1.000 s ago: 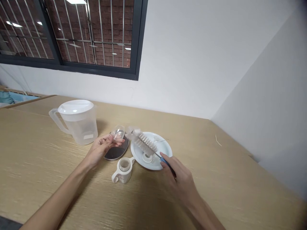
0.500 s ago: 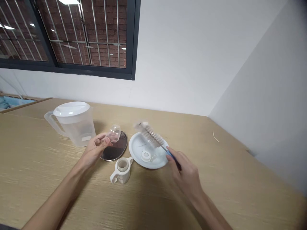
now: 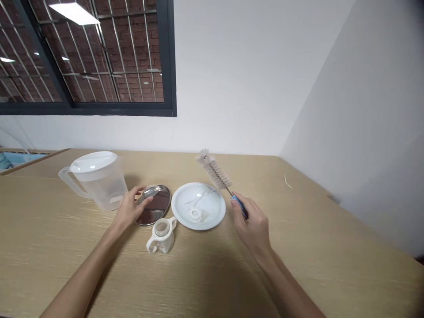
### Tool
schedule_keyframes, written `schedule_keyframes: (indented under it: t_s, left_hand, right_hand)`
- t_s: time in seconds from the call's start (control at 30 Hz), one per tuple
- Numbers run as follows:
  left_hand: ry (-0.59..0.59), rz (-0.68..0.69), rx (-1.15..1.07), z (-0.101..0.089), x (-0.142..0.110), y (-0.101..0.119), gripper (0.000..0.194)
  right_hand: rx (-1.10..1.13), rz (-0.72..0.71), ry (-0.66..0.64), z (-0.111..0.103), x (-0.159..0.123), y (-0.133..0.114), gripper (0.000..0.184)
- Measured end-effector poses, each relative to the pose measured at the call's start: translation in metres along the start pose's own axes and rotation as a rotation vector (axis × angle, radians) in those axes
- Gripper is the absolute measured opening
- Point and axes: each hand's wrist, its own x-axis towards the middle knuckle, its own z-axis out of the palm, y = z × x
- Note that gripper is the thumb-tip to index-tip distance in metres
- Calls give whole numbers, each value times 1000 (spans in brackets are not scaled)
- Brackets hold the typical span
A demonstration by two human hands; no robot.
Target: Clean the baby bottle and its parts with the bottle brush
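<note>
My right hand (image 3: 253,225) grips the blue handle of a bottle brush (image 3: 217,173), its bristled end raised up and left above the table. My left hand (image 3: 130,207) is curled round a small clear cup (image 3: 149,193), held low over a round metal dish (image 3: 156,210). Between my hands lies a white plate (image 3: 185,212) with a white ring part (image 3: 196,215) and a thin wire on it. A small white handled collar (image 3: 161,236) stands in front of the dish.
A translucent lidded jug (image 3: 96,179) stands to the left of my left hand. The wooden table (image 3: 331,247) runs into a white wall corner at the right. A barred window is up at the left.
My right hand lifted the brush off the plate and swung it up and right. My left hand lowered the clear cup toward the metal dish. The view tilted upward.
</note>
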Motion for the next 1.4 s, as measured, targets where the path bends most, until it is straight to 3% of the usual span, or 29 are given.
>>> schedule_keyframes:
  t_s: [0.3,0.6,0.8,1.1,1.4]
  left_hand:
    - [-84,10,174,21,36,-20,49]
    - [-144,-44,240,29,48,-34,47]
    - [-147,-47,250,34,48,-28,57]
    - [-151,12,215,28,43,-16,53]
    - [53,19,177,13,41,14,49]
  right_hand:
    - [39,8,24,5,1,11,28]
    - [48,8,15,8,0,14,28]
    - [33,-8,4,8,1,12,28]
    - [23,37,-12,4,3,12,31]
    - [-24,152,-9,8,0,17,34]
